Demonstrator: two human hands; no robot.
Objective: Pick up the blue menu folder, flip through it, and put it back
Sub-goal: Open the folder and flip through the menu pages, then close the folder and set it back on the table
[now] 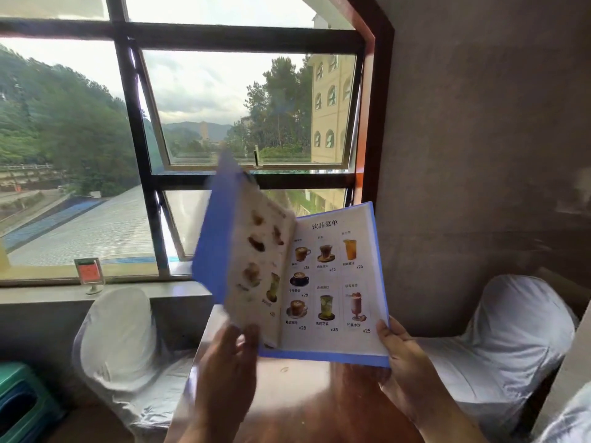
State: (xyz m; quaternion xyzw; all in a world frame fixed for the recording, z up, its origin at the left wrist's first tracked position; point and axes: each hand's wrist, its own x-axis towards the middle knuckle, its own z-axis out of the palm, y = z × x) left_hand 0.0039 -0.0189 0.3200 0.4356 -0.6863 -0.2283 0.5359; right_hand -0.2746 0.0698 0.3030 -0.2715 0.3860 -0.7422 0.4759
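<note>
The blue menu folder [332, 282] looks light and thin, with flexible plastic covers and glossy, probably slippery pages, so it should be held by pinching the lower edges or cradling the spine rather than squeezing the leaves. It is held open in the air above the near edge of the brown desk [303, 394], in front of the window [192, 107]. The right hand [403, 356] is closed on the folder's lower right corner, thumb over the page. The left hand [227, 366] is blurred at the lower left edge; its fingers appear loosely spread against a turning leaf, though whether it truly grips cannot be told. The right page shows drinks in rows with prices and a printed heading; the left leaf is blurred, its blue cover standing up behind.
</note>
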